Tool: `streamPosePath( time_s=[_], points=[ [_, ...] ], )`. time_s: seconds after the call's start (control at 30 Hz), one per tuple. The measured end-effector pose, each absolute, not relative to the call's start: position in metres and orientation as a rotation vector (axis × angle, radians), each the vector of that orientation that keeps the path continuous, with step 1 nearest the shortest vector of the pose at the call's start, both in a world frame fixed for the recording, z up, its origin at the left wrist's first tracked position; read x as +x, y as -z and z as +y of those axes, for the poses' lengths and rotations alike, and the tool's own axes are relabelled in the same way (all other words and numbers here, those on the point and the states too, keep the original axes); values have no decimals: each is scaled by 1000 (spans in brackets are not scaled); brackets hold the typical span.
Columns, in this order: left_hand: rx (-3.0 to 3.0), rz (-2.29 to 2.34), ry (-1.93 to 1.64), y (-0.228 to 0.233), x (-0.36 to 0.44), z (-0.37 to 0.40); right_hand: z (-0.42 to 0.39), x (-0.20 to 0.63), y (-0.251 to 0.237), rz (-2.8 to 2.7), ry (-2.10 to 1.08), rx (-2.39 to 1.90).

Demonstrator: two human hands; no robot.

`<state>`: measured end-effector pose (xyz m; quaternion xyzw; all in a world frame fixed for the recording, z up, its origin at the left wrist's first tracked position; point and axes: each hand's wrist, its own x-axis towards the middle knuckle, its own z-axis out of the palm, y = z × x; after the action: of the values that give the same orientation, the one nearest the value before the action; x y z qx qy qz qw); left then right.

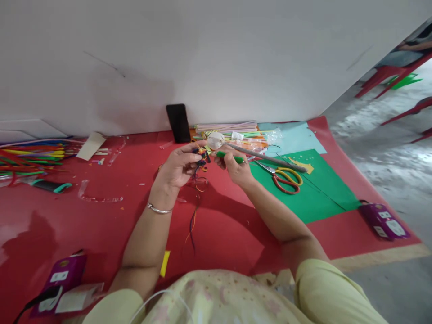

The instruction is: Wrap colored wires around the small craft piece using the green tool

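Note:
My left hand (177, 167) pinches a small dark piece of crochet work (204, 155) with orange and purple in it. Loose purple and orange yarn (193, 220) trails from it down onto the red tabletop. Closed around the green handle of a crochet hook (232, 157), my right hand (238, 171) holds the tip toward the piece. Whether the hook is through a stitch is too small to tell. Just beyond the hands is a round white bundle (215, 140), near the end of a grey fuzzy rod (270, 158).
Scissors (286, 180) with red and yellow handles rest on a green sheet (310, 209) at right. A black phone (178, 123) leans on the white wall behind. Colourful pipe cleaners (33, 155) lie at left. Purple boxes (384, 220) sit near the table's edges.

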<state>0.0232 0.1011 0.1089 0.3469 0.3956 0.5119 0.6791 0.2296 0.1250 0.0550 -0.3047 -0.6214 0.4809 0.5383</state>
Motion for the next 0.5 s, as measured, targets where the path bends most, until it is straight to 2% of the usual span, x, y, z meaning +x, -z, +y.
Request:
streamPosePath(
  time_s=[0.2, 0.5],
  points=[
    [795, 883, -1148, -110, 19, 101, 129, 246, -74, -1781, -777, -579],
    [845, 874, -1118, -107, 7, 101, 133, 265, -91, -1946, -685, -464]
  ],
)
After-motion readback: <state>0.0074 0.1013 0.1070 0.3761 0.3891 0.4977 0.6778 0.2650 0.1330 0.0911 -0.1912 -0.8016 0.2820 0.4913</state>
